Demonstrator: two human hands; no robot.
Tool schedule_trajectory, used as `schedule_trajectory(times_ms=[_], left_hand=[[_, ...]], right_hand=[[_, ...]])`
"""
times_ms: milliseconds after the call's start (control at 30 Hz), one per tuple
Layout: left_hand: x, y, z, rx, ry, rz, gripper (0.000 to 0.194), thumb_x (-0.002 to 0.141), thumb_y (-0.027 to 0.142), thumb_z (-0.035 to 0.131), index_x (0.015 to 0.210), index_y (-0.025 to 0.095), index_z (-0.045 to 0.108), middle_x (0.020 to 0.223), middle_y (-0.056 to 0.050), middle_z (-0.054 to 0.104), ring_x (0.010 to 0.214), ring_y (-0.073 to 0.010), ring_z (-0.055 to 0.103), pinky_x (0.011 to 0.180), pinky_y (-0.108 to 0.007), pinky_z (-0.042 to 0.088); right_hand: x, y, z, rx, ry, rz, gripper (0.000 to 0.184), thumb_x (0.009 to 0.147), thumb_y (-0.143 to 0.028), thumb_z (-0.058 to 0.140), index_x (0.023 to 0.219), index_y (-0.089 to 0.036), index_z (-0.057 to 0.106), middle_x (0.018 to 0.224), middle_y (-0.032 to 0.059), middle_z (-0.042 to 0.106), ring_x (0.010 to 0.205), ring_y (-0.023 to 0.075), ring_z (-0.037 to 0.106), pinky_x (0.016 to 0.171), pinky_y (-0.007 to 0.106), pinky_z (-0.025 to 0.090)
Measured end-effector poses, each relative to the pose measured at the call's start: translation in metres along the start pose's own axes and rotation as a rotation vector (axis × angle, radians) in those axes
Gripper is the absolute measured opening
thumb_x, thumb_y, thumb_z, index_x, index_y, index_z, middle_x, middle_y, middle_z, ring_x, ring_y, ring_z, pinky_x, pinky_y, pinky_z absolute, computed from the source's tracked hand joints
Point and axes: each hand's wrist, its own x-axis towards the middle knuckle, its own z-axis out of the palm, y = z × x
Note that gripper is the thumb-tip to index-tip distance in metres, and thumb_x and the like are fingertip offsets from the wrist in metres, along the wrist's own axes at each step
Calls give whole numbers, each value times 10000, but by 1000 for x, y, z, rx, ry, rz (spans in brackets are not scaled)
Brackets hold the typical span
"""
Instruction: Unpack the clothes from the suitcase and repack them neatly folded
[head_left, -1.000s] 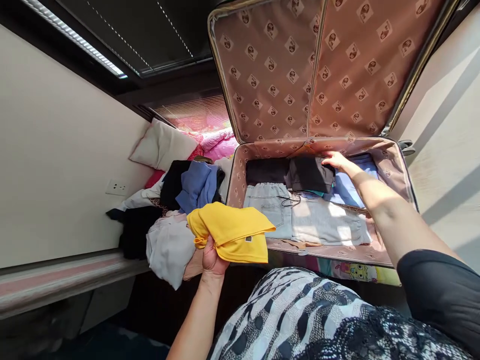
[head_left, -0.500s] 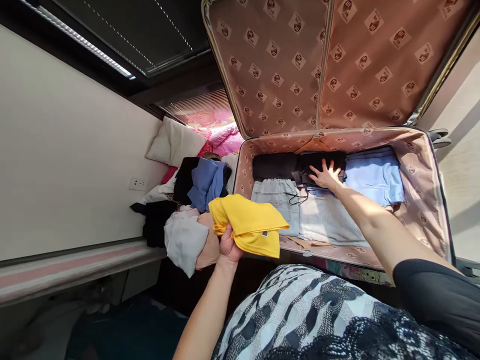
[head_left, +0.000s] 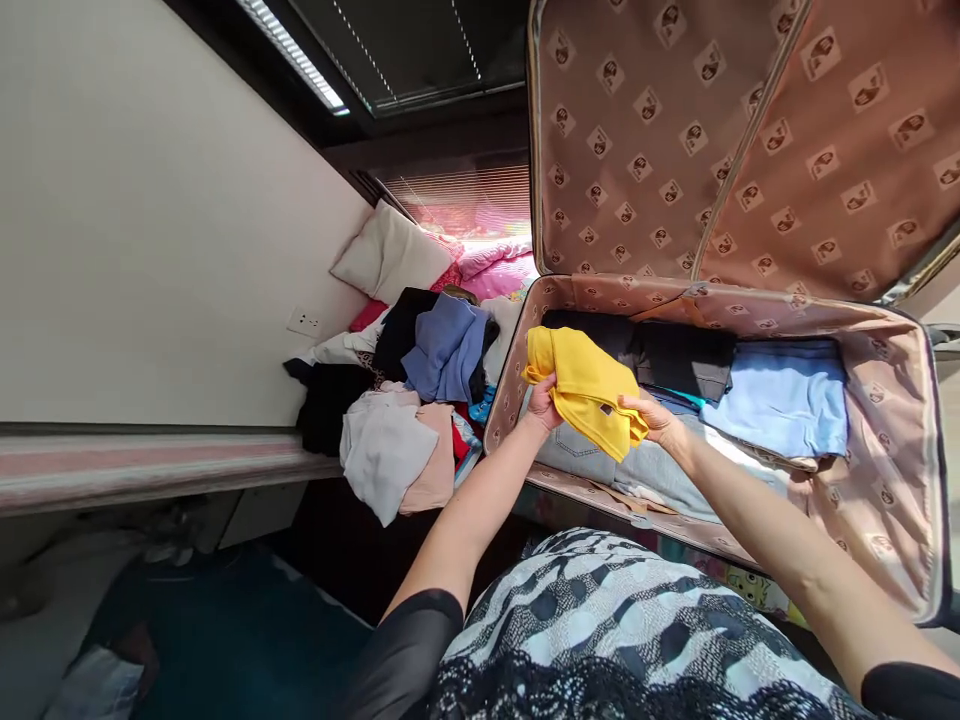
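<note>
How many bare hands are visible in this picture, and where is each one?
2. The left hand holds the lower left side of the folded yellow fabric garment; the right hand holds its right side, above the open, pink-lined suitcase. No other hand shows.

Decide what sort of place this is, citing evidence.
Probably a bedroom at home: a pillow and what looks like pink bedding lie behind heaped clothes, beside an open suitcase.
</note>
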Motion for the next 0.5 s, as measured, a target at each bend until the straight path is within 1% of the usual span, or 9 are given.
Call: schedule_trajectory(times_ms=[67,133,200,267,333,367,433,467,500], left_hand=[[18,0,1,-19,-2,18,466,937,209,577,1369,122,729,1201,-162,823,1362,-336,694,1251,-557,476],[34,-3,2,-23,-22,30,462,896,220,617,1329,121,740,1216,-171,818,1369,-346,686,1251,-559,473],[49,-6,5,-18,-54,37,477,865,247,645,1316,120,735,1245,-184,806,1378,-358,676,1249,-565,468],[64,-8,12,-21,-83,51,485,848,267,657,1303,115,727,1263,-192,797,1373,-359,674,1239,-561,471],[80,-6,19,-29,-88,89,453,846,266,655,1269,119,724,1267,-188,792,1346,-344,686,1219,-540,488],[88,-4,22,-13,-56,122,421,854,253,646,1248,128,723,1262,-179,790,1322,-327,697,1200,-519,504],[101,1,22,73,91,179,366,869,203,629,1219,137,712,1244,-172,778,1281,-298,708,1160,-482,526],[106,4,19,130,186,195,355,870,176,632,1215,133,703,1237,-177,766,1283,-293,700,1154,-476,523],[108,5,14,187,277,207,360,866,154,644,1222,127,691,1241,-186,749,1306,-296,680,1161,-481,508]], right_hand=[[2,-17,0,19,128,-52,619,531,-383,1020,1062,-242,737,1036,87,834,911,302,817,818,407,716],[7,-38,-3,-36,238,-103,604,547,-319,1002,1080,-237,730,1100,88,830,925,283,813,839,398,712],[15,-58,-6,-150,314,-175,583,594,-337,974,1111,-238,724,1139,81,821,967,267,802,860,382,698],[26,-76,-11,-301,354,-264,590,648,-398,932,1173,-238,717,1180,70,808,1029,264,783,906,381,675],[41,-93,-17,-501,379,-338,587,719,-477,862,1226,-220,712,1214,81,790,1088,285,756,960,407,647],[50,-100,-21,-629,397,-359,589,754,-509,822,1248,-207,711,1233,98,778,1121,304,738,990,430,631],[69,-109,-27,-921,475,-351,669,792,-551,775,1343,-180,691,1342,160,724,1234,373,678,1059,516,584],[78,-110,-30,-1062,522,-318,756,801,-570,771,1433,-173,653,1446,203,660,1313,423,625,1090,582,548],[86,-108,-32,-1187,560,-270,854,811,-588,771,1536,-176,586,1562,244,562,1391,474,555,1109,650,507]])
